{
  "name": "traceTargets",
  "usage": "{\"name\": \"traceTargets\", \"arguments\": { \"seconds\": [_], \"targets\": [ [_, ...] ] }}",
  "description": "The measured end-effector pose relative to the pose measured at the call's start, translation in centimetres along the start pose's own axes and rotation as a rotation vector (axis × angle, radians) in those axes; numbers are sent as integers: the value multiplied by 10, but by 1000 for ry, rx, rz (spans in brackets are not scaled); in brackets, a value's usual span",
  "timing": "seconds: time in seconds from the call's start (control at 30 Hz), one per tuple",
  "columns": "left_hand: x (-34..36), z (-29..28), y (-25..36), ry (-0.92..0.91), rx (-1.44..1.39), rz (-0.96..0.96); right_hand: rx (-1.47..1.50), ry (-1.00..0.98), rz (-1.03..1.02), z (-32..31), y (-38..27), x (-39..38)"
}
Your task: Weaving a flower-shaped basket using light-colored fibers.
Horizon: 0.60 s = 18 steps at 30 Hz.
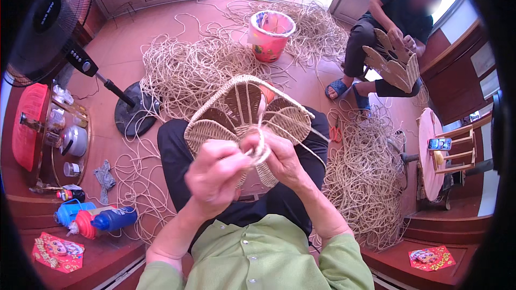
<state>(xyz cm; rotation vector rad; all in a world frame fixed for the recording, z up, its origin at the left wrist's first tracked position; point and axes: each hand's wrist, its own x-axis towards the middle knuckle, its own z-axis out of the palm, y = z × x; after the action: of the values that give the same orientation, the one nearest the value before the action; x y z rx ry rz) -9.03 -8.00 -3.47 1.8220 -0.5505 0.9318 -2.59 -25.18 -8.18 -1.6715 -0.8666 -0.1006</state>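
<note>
A woven basket (293,121) with petal-shaped panels rests on my lap between my knees. Its panels are wrapped in pale straw-coloured cord, and brown shows inside them. Over the near side of the basket, my left hand (215,169) is closed in a pinch at a looped length of cord (262,153), slightly smeared by motion. Close beside it, my right hand (282,161) is closed on the same cord, near the basket's frame. A loose strand runs from there out to the right across my thigh. The near part of the basket is partly hidden by my hands.
Heaps of loose cord (183,70) cover the floor ahead, with more (365,177) at right. A pink bucket (271,40) stands among them. Orange-handled scissors (335,131) lie right of my knee. A fan (80,62) stands left. Another person (400,16) works on a similar basket.
</note>
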Motion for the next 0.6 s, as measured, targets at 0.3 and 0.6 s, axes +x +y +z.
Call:
{"name": "traceTargets", "arguments": {
  "seconds": [0.3,0.6],
  "targets": [
    [15,28,-64,-355,-158,-377,1073,404,-311,-163,-135,1],
    [-34,-40,-150,-541,424,61,182,1324,28,-422,-168,-350]
  ]
}}
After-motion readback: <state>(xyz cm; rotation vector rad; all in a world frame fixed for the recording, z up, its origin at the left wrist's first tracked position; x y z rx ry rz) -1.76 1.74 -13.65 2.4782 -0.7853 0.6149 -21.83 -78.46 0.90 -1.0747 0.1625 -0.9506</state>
